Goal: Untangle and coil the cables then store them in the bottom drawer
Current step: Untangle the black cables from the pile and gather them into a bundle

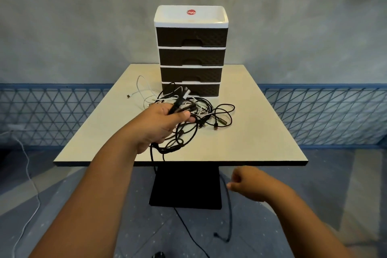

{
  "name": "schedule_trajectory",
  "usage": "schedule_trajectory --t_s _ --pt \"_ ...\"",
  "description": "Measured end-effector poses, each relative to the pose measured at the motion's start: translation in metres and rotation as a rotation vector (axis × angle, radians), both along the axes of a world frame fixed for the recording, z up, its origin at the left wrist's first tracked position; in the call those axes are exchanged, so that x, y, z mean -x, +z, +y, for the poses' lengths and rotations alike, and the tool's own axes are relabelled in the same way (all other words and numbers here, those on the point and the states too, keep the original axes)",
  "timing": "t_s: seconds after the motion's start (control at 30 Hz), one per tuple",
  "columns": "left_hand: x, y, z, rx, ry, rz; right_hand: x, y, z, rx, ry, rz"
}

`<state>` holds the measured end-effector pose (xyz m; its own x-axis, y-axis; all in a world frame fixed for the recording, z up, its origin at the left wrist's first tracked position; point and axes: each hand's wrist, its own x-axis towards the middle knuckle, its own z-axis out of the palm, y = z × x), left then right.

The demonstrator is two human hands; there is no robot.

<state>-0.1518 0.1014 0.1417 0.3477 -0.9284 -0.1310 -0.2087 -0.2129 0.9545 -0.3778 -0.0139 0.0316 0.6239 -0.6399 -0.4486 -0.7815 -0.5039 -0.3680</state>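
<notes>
A tangle of black and white cables [209, 114] lies on the cream table [261, 132] in front of a drawer unit [191, 48] with several dark drawers. Its bottom drawer [206, 90] is closed. My left hand [163, 123] grips a bunch of black cables lifted just above the table. A dark cable [230, 205] hangs down past the table's front edge towards the floor. My right hand [249, 184] is below that edge, fingers curled, pinching this hanging cable.
A white cable [139, 88] trails left of the pile on the table. The table's black pedestal base [186, 186] stands below. Another white cable [29, 176] and a black cable [188, 230] lie on the floor. A blue lattice fence [324, 115] runs behind.
</notes>
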Motion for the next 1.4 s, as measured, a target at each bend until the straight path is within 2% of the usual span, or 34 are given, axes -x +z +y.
schedule_trajectory --t_s 0.07,0.13,0.2,0.23,0.3,0.43,0.57,0.7,0.8,1.17,1.3,1.4 --pt "0.006 0.003 0.000 -0.058 -0.005 -0.147 -0.008 0.005 0.006 0.078 -0.029 -0.134" --pt "0.011 0.004 -0.001 -0.067 0.007 -0.311 -0.018 0.020 0.013 0.077 -0.097 -0.414" --pt "0.017 0.005 -0.003 -0.001 0.015 -0.397 -0.028 0.035 0.019 0.041 -0.166 -0.684" --pt "0.021 0.005 -0.003 0.047 0.014 -0.363 -0.032 0.041 0.022 0.000 -0.199 -0.800" --pt "0.026 0.005 -0.005 0.158 -0.004 -0.140 -0.039 0.048 0.028 -0.094 -0.217 -0.966" --pt "0.036 0.001 -0.010 0.356 -0.040 0.291 -0.055 0.047 0.044 -0.375 -0.088 -1.114" --pt "0.040 -0.002 -0.017 0.494 -0.034 0.611 -0.070 0.033 0.064 -0.419 0.029 -1.067" --pt "0.028 -0.010 -0.015 0.544 -0.002 0.744 -0.077 0.027 0.076 -0.542 -0.034 -1.132" --pt "0.014 -0.015 -0.013 0.541 0.012 0.861 -0.082 0.024 0.073 -0.563 0.000 -1.093" --pt "-0.054 -0.027 -0.025 0.522 0.201 0.765 -0.112 -0.024 0.039 -0.441 0.091 -0.724" --pt "-0.084 -0.030 -0.037 0.480 0.249 0.737 -0.134 -0.038 0.008 -0.310 -0.094 -0.636" --pt "-0.102 -0.037 -0.048 0.434 0.245 0.730 -0.158 -0.044 -0.017 -0.100 -0.222 -0.458"
